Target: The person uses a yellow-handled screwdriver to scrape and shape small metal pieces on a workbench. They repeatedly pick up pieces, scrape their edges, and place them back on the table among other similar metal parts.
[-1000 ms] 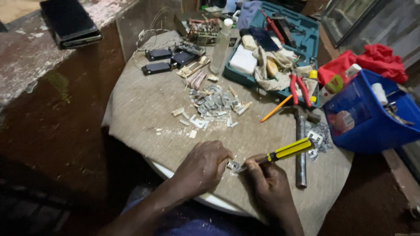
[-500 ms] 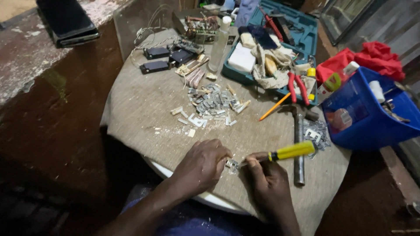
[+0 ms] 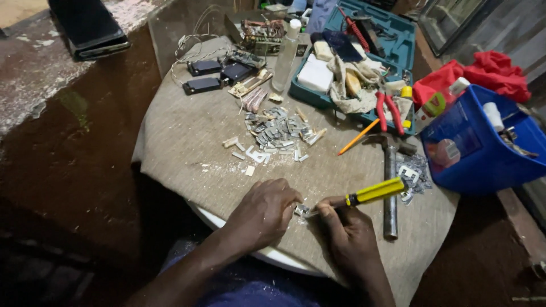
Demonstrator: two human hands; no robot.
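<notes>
A small metal piece point(image 3: 301, 211) is pinched by the left hand point(image 3: 266, 210) at the near edge of the round cloth-covered table point(image 3: 187, 142), fingers curled tight around it so most of it is hidden. A yellow-handled screwdriver point(image 3: 372, 192) is gripped by the right hand point(image 3: 347, 233), closed around the shaft end, with the tip brought against the piece between the 2 hands. The step in hand is judged to be prying or separating a thin plate from the small stack held at the table edge; whether the tip is already under a plate cannot be told, since the contact spot is too small and partly covered. The next move would call for a firm pinch from the left hand and a controlled, shallow twist of the screwdriver, as a slip would send the tip toward the left fingers. A pile of loose grey metal plates point(image 3: 277, 133) lies mid-table, well apart from the hands, and a smaller heap point(image 3: 414, 173) sits near the blue plastic bin point(image 3: 483, 153). A hammer point(image 3: 389, 182) lies just beside the right hand, an orange pencil point(image 3: 358, 137) beyond it, and red-handled pliers point(image 3: 388, 112) rest at the edge of the open teal tool case point(image 3: 392, 40). 2 dark battery-like blocks point(image 3: 203, 77) lie at the far left of the table.
</notes>
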